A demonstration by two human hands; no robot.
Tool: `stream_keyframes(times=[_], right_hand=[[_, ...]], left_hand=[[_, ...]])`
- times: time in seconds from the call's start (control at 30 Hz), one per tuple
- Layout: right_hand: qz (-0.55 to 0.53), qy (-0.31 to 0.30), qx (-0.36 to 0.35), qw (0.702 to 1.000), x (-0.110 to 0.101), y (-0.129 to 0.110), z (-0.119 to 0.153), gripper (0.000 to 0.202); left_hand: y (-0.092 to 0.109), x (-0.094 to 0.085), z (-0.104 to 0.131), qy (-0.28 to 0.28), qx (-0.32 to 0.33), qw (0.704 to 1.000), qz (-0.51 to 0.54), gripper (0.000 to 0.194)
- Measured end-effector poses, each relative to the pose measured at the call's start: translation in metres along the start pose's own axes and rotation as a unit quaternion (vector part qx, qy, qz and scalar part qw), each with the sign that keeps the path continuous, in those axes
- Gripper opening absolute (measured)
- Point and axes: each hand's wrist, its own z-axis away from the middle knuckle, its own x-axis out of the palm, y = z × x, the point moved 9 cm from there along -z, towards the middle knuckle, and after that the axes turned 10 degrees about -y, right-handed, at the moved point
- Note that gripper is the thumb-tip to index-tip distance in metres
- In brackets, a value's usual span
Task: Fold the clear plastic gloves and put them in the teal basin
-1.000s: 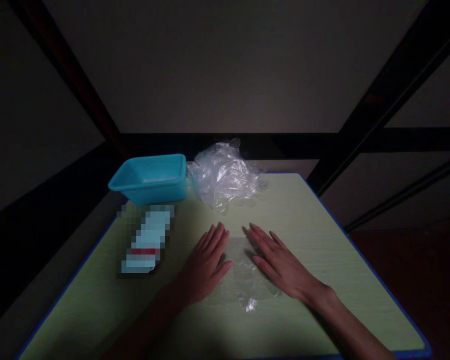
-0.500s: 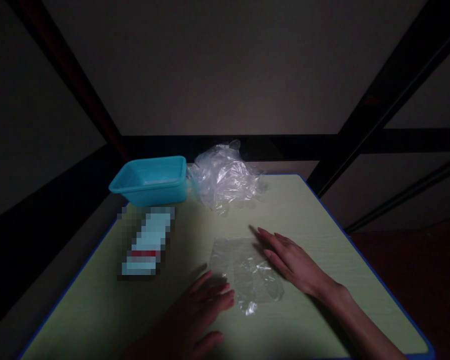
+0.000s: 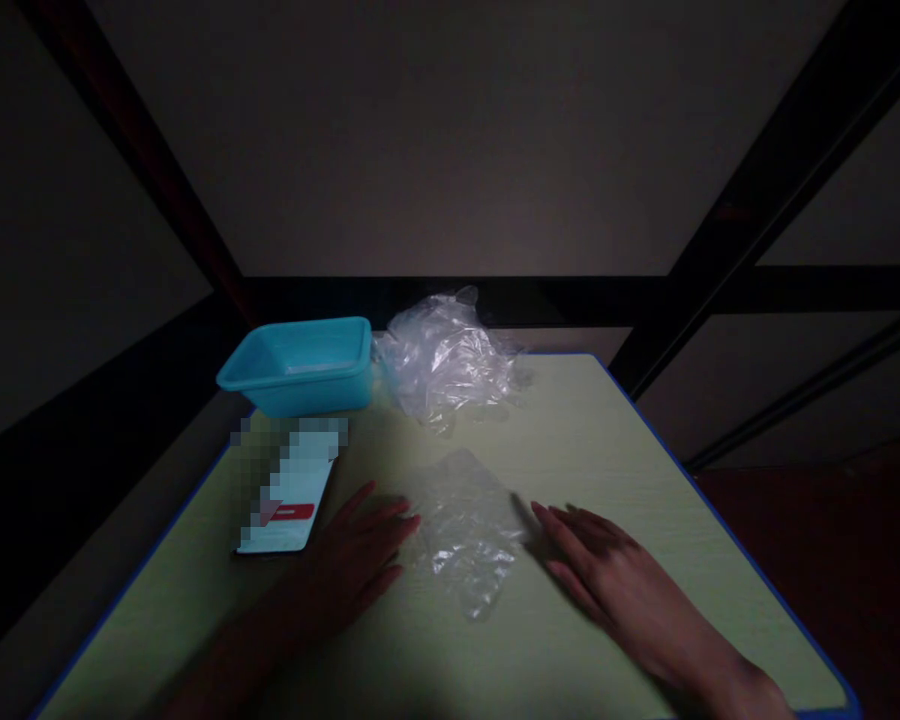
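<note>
A clear, thin plastic piece [image 3: 469, 530], which looks like a disposable glove, lies crumpled on the table between my hands. My left hand [image 3: 345, 560] is just left of it, fingers stretched out and their tips close to its edge; whether they touch it I cannot tell. On the other side, my right hand [image 3: 607, 570] hovers low with extended fingers, a small gap from the plastic. Neither hand grips anything. Farther back sits a loose heap of similar clear plastic [image 3: 450, 360], with rounded finger-like ends showing.
A blue plastic basin [image 3: 315, 390] stands at the back left. In front of it lies a phone [image 3: 292, 500] with a lit, partly pixelated screen. The pale table [image 3: 645, 480] has a blue edge and stands near a dark-framed wall [image 3: 450, 150].
The clear plastic piece has turned and now lies at a slant, more bunched. My left hand has moved away from me and leftward; my right hand has drawn slightly back to the right.
</note>
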Motion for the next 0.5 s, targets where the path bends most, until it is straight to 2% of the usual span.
stream_keyframes(times=[0.1,0.17,0.23,0.37,0.5], right_hand=[[-0.014,-0.005,-0.034,0.999,0.002,-0.018,0.009,0.045],[-0.033,-0.032,-0.056,0.997,0.001,-0.028,0.009,0.044],[-0.049,-0.061,-0.062,0.995,-0.001,-0.032,0.006,0.041],[-0.052,-0.084,-0.060,0.993,-0.002,-0.032,-0.012,0.042],[-0.049,-0.108,-0.071,0.990,0.010,-0.035,-0.026,0.046]], left_hand=[[-0.026,-0.004,-0.005,-0.031,-0.049,0.998,-0.028,0.035],[-0.038,-0.009,-0.007,-0.028,-0.083,0.995,-0.047,0.035],[-0.042,-0.014,-0.009,-0.010,-0.105,0.993,-0.061,0.035],[-0.024,-0.011,-0.015,0.012,-0.096,0.994,-0.052,0.035],[-0.003,0.001,-0.021,0.007,-0.060,0.998,-0.028,0.035]])
